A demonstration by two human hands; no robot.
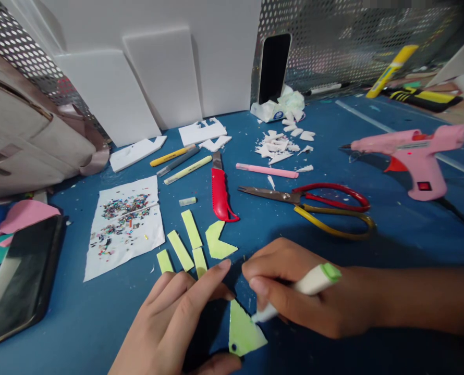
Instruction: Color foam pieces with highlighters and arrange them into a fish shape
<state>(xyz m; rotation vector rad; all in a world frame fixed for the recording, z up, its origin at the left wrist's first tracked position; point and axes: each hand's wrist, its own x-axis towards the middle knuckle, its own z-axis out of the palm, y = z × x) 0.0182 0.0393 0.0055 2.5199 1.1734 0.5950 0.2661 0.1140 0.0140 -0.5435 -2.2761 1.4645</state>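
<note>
In my right hand is a white marker with a green end cap, its tip touching the edge of a light-green triangular foam piece. That piece has a small dark hole near its lower corner. My left hand steadies it from the left, thumb at the bottom and a finger at the top corner; its index finger is stretched out above. Just beyond the left hand lie several light-green strips and a notched green piece.
A red-handled cutter, scissors, a pink marker and white scraps lie ahead. At right is a pink glue gun. A paper with colourful bits and a phone are at left; white boards stand behind.
</note>
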